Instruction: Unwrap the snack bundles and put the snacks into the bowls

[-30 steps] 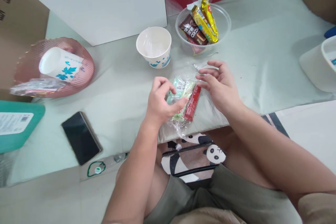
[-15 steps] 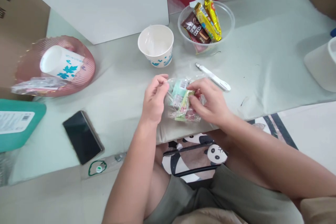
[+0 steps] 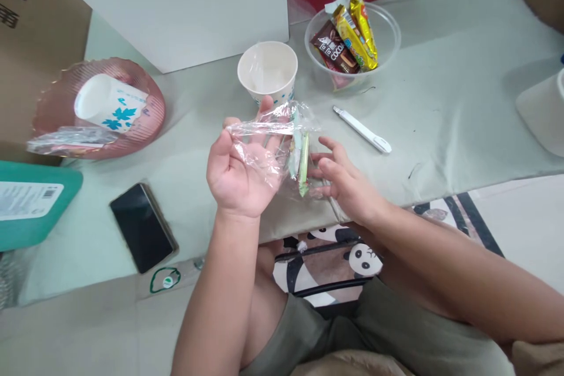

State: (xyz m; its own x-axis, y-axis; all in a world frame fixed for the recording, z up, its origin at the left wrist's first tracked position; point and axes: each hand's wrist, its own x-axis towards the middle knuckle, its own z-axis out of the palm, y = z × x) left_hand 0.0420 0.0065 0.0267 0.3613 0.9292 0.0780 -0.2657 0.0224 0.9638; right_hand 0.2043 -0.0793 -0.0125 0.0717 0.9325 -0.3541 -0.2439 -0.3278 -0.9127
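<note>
My left hand (image 3: 244, 170) is turned palm up, its thumb and forefinger pinching the edge of a clear plastic bag (image 3: 264, 135). Inside the bag, small wrapped snacks (image 3: 304, 164) in pale blue and green stand on edge at its right end. Just right of the snacks is my right hand (image 3: 346, 179), fingers curved and spread apart, with nothing seen in its grasp. Whether its fingertips touch the bag I cannot tell. Behind my left fingers stands a white paper bowl (image 3: 267, 73). A white utility knife (image 3: 362, 129) lies beyond my right hand.
A clear plastic bowl (image 3: 390, 53) at the back holds yellow and brown snack packets (image 3: 337, 50). On the left are a pink ribbed bowl (image 3: 152, 129) with a paper cup (image 3: 110, 104) inside, a phone (image 3: 143, 226) and a green container (image 3: 39, 238). Boxes (image 3: 220, 6) stand behind.
My left hand has turned palm up and moved left with the bag's edge, stretching the plastic. The snacks have tipped on edge. My right hand has come off them, its fingers opening.
</note>
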